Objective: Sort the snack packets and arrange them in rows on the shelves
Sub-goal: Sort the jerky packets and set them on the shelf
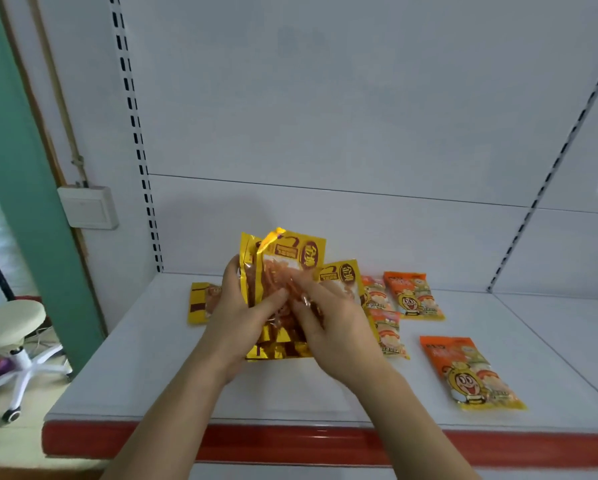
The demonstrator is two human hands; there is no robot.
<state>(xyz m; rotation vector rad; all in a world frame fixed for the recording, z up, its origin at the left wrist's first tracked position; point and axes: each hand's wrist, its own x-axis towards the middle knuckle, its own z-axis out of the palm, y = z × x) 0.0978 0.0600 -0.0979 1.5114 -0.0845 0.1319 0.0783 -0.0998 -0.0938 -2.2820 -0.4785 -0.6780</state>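
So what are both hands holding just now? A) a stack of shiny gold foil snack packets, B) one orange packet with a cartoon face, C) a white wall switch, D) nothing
A: the left hand and right hand both grip the shiny gold foil snack packets, stood up on the white shelf.

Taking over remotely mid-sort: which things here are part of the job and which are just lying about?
Job:
left hand and right hand, both holding the gold packets
gold packet lying flat
orange packets
shelf

Lying about:
swivel stool
wall switch box
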